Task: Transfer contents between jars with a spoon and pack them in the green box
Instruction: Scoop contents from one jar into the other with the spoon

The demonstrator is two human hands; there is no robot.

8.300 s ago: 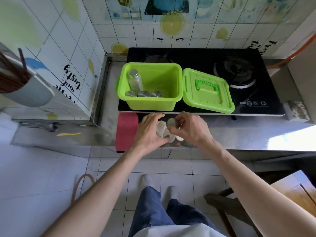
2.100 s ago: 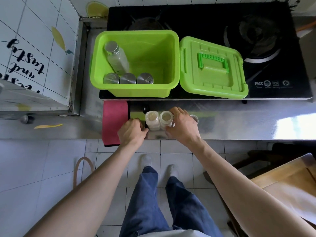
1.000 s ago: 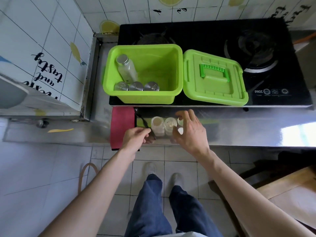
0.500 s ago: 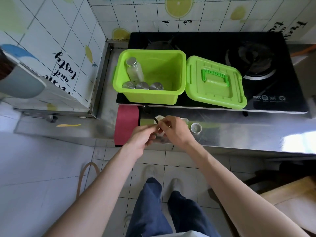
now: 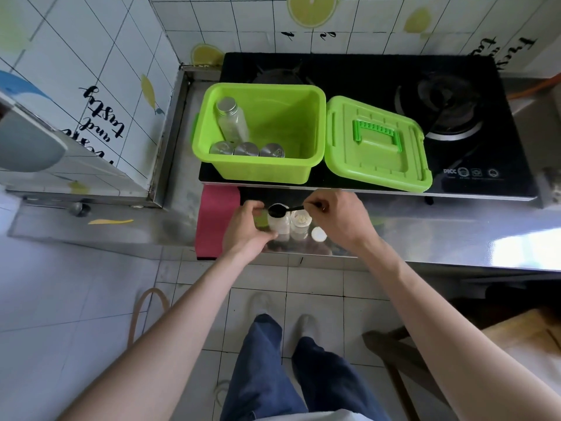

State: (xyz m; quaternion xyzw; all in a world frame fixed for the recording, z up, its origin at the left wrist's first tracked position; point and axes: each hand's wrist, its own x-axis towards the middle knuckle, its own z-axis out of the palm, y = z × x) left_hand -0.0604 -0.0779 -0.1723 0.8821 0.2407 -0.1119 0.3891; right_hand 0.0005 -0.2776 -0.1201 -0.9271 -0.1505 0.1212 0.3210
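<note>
Two small open jars stand side by side on the steel counter. My left hand (image 5: 247, 227) grips the left jar (image 5: 279, 224). My right hand (image 5: 341, 218) pinches the handle of a black spoon (image 5: 283, 209), whose bowl hovers over the left jar's mouth. The right jar (image 5: 300, 226) holds a little pale content. A loose lid (image 5: 318, 234) lies just right of the jars. Behind them the green box (image 5: 264, 168) stands open on the stove with a tall capped bottle (image 5: 232, 121) and three silver-capped jars (image 5: 247, 149) inside.
The green box lid (image 5: 376, 147) lies right of the box on the black stove (image 5: 440, 86). A red cloth (image 5: 214, 220) hangs over the counter edge at the left. Tiled wall rises on the left and behind. A wooden stool (image 5: 522, 332) stands on the floor at the right.
The spoon passed from my left hand to my right. My left hand moved onto the left jar, and the spoon bowl now sits over its mouth.
</note>
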